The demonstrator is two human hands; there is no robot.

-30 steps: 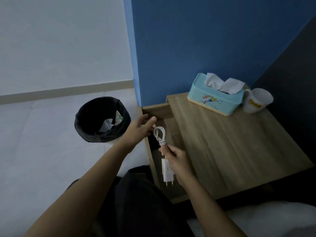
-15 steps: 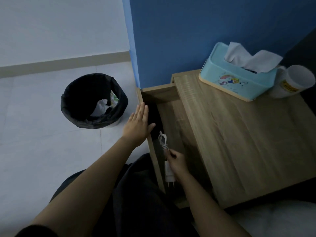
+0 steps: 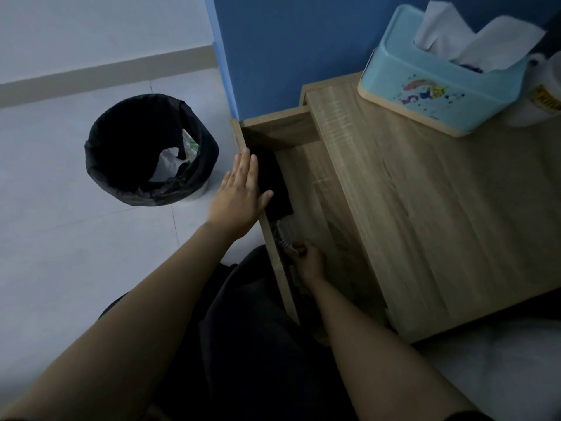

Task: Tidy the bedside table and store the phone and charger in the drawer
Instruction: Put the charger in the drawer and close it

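The wooden bedside table (image 3: 440, 214) has its drawer (image 3: 306, 180) pulled open to the left. A black phone (image 3: 274, 189) lies flat in the drawer near its front panel. My right hand (image 3: 308, 262) is down inside the drawer, fingers closed on the white charger (image 3: 283, 240), whose coiled cable shows just beyond my fingers; the plug is mostly hidden under my hand. My left hand (image 3: 239, 199) lies flat with fingers straight against the outer face of the drawer's front panel (image 3: 267, 226), holding nothing.
A light blue tissue box (image 3: 431, 86) and a white mug (image 3: 540, 95) stand at the back of the tabletop. A bin with a black liner (image 3: 145, 150) sits on the tiled floor left of the drawer. A blue wall rises behind. White bedding lies at lower right.
My right hand has lowered the charger deeper into the drawer. My left hand let go of the cable and now lies flat on the drawer front. The view has tilted down.
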